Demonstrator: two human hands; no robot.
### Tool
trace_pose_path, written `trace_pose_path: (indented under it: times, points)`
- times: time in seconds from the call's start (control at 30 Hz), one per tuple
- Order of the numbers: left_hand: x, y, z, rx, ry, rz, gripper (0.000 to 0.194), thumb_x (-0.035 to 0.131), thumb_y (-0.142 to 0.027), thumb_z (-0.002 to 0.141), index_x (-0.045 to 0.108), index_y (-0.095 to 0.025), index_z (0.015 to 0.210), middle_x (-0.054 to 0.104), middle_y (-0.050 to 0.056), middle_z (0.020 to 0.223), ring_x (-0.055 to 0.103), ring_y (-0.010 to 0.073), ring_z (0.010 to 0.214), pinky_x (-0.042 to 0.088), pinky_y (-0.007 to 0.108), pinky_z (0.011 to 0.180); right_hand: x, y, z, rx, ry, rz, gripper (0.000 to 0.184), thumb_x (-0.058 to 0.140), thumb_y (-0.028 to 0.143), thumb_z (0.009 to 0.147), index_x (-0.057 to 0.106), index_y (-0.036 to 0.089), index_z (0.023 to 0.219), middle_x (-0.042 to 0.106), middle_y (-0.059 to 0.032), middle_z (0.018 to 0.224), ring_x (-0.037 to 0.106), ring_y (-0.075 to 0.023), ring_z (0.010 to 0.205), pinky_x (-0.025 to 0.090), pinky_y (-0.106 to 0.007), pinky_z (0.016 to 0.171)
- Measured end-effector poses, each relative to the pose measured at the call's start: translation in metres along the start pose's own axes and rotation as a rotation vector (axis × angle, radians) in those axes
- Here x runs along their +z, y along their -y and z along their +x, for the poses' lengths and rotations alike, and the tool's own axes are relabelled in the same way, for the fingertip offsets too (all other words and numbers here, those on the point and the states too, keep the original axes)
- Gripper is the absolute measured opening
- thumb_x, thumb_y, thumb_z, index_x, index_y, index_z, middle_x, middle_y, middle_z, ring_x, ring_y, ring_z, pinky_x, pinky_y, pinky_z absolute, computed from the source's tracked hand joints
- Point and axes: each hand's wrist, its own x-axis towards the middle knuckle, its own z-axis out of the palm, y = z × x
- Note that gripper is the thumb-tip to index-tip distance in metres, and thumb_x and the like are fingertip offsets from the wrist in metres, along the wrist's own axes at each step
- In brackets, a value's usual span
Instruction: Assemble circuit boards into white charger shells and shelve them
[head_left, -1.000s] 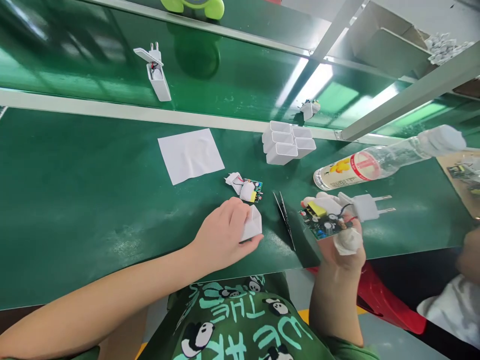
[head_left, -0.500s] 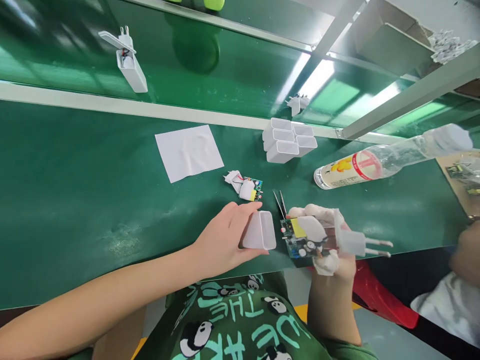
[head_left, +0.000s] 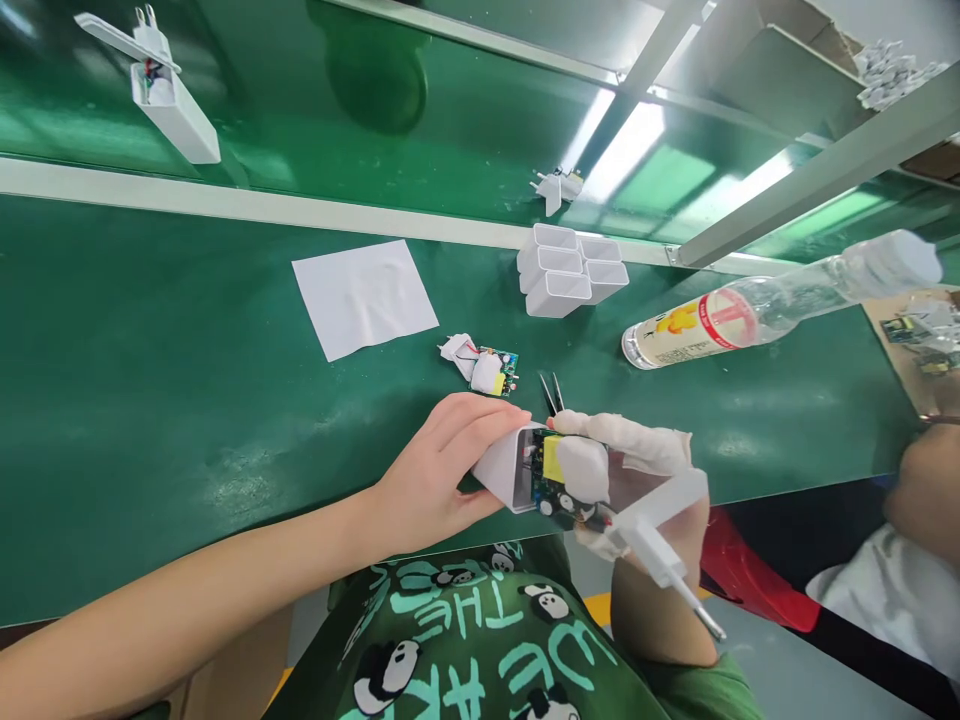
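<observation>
The person's left hand (head_left: pixel 442 460) pinched a white case (head_left: pixel 499 470) between the thumb on the near side and the fingers on the far side, just above the near part of the green table (head_left: pixel 300 440). The case lay on its side, its long axis running left to right, with the open end facing right and the palm covering much of the closed end.

The right hand (head_left: pixel 630 482), white coverings on its fingertips, gripped a circuit board (head_left: pixel 553 490) between the thumb, near, and the fingers, far. The board's long axis ran roughly in line with the case, its left end at the mouth; how deep it reached inside could not be told. To its right hung a white plug (head_left: pixel 652 540), set at an angle, its prongs (head_left: pixel 705 615) pointing right and near.

Just beyond the right fingertips, tweezers (head_left: pixel 551 395) pointed their tips to the far side. A second board (head_left: pixel 506 372) lay beyond the left hand, its long axis left to right. Farther off were a paper sheet (head_left: pixel 367 300) at left, a cluster of cases (head_left: pixel 559 290) with mouths up, and a bottle (head_left: pixel 697 325) at right.
</observation>
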Motion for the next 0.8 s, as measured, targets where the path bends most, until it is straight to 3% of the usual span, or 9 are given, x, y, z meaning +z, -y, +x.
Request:
trace_pose_path:
  times: [0.13,0.37,0.67,0.8]
  points:
    - [-0.001,-0.001,0.001,0.001,0.007,0.006,0.057,0.069,-0.021,0.089,0.043,-0.021,0.140,0.065,0.012,0.125,0.062,0.0229,0.116,0.055,0.041,0.098,-0.001,-0.001,0.000,-0.021,0.021,-0.089,0.071,0.088,0.021,0.063,0.066,0.030,0.130,0.070,-0.0068,0.130,0.068,-0.0340,0.118,0.060,-0.051,0.097]
    - [-0.001,-0.001,-0.001,-0.006,-0.002,0.032,0.059,0.067,-0.018,0.089,0.041,-0.023,0.141,0.065,0.012,0.126,0.062,0.0234,0.117,0.055,0.042,0.099,0.001,0.004,0.000,-0.078,-0.009,-0.152,0.070,0.086,0.017,0.066,0.065,0.028,0.132,0.069,-0.0077,0.131,0.065,-0.0338,0.123,0.055,-0.052,0.106]
    - [0.000,-0.001,-0.001,0.004,-0.008,0.048,0.058,0.069,-0.017,0.088,0.043,-0.019,0.140,0.065,0.013,0.125,0.061,0.0224,0.118,0.055,0.041,0.101,0.002,0.017,0.008,-0.093,0.096,-0.187,0.073,0.082,0.012,0.070,0.061,0.029,0.138,0.067,-0.0034,0.135,0.067,-0.0293,0.121,0.057,-0.044,0.106]
    - [0.000,-0.001,0.000,-0.009,-0.013,0.042,0.057,0.067,-0.018,0.089,0.042,-0.022,0.140,0.066,0.012,0.125,0.062,0.0231,0.116,0.056,0.042,0.098,0.003,0.017,0.007,-0.068,0.078,-0.205,0.073,0.084,0.017,0.069,0.062,0.032,0.137,0.068,-0.0029,0.135,0.067,-0.0320,0.121,0.057,-0.050,0.104]
